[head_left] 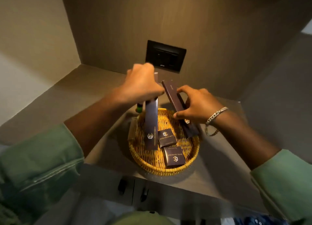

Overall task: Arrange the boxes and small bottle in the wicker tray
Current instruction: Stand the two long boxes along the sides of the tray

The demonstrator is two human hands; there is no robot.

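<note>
Grey tabletop (104, 140) filling the middle of the frame, with a dark wall socket (166, 55) above centre. Round wicker tray (152, 164) at centre, slightly low. Left hand (143, 85), just above centre, closed around a long dark box (152, 125) — lower end resting inside the tray, top tilted away. Right hand (195, 106), right of centre, gripping a second long box (170, 93), slanted, lower end over the tray's right rim. Two small square boxes lying flat in the tray — one (167, 138) at centre, one (174, 156) nearer the bottom. Small bottle (139, 108) with green cap under the left hand, at the tray's upper-left edge; held or not, cannot tell.
</note>
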